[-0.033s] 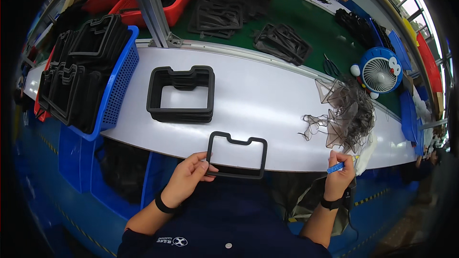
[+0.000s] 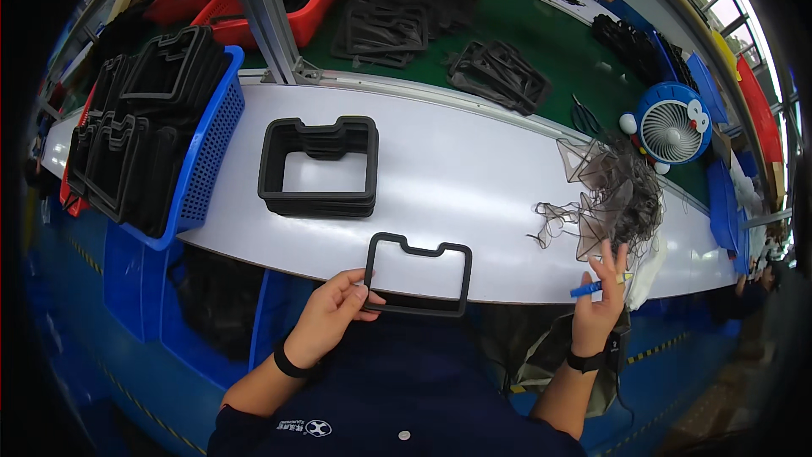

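Observation:
My left hand [image 2: 337, 307] pinches the left side of a black rectangular gasket [image 2: 464, 283], which has a notch in its far edge. The gasket is held up at the near edge of the white table. My right hand [image 2: 599, 309] is off to the right, some fingers stretched upward, with a small blue tool [image 2: 585, 289] held across it; its exact kind I cannot tell. Just beyond those fingertips lies a tangled heap of dark, thin trimmings [image 2: 622, 199]. A stack of similar black gaskets [image 2: 317, 204] sits farther left on the table.
A blue basket [image 2: 203, 165] full of black gaskets stands at the left. On the green surface beyond the metal rail lie loose black frames [image 2: 499, 76], scissors [image 2: 584, 114] and a blue fan [image 2: 675, 125]. Red baskets [image 2: 326, 8] and a metal post [image 2: 264, 17] are behind.
My right hand has loosened its pinch and stretched its fingers up toward the trimmings, the blue tool shifting within it. The left hand and its gasket have stayed put.

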The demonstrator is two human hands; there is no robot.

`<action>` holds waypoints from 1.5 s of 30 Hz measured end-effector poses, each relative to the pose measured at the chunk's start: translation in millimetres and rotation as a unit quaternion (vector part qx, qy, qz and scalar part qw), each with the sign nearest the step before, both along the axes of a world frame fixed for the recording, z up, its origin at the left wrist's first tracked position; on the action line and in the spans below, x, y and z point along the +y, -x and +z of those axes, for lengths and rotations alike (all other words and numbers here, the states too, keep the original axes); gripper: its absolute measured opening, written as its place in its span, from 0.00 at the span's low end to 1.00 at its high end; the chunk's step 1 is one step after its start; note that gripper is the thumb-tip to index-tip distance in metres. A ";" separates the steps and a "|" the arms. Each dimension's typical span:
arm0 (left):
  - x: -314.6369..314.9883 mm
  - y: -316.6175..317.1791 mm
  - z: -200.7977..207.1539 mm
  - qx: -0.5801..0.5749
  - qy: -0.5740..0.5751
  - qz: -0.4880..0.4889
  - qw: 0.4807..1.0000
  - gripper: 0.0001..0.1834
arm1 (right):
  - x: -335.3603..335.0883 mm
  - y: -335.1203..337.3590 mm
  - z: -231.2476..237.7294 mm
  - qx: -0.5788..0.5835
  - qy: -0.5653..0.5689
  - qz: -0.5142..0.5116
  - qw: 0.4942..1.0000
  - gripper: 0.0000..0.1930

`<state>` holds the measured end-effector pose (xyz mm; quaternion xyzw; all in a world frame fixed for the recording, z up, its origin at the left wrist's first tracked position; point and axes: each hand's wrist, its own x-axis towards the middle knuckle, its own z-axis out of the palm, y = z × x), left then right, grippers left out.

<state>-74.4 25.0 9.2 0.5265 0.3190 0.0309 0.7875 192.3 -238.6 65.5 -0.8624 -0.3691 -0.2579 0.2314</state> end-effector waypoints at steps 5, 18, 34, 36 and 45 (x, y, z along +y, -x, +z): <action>-0.5 -3.1 2.3 0.000 -0.025 -0.003 1.000 0.20 | 18.3 36.2 -30.3 0.275 -0.058 0.106 0.954 0.12; -5.0 1.5 1.5 -0.025 -0.060 0.046 0.997 0.23 | 83.7 26.0 -23.6 0.287 0.211 0.369 0.858 0.13; -32.5 -55.2 -7.4 -0.171 -0.613 -0.211 0.742 0.20 | 37.3 0.8 -42.0 0.533 -0.194 0.159 0.808 0.08; -33.4 -55.7 -5.0 -0.177 -0.602 -0.208 0.750 0.19 | -6.9 -25.4 -40.8 0.443 -0.312 0.084 0.837 0.07; -29.3 -57.7 8.9 -0.160 -0.582 -0.195 0.773 0.22 | -167.9 -65.1 2.0 0.185 0.079 -0.422 0.884 0.11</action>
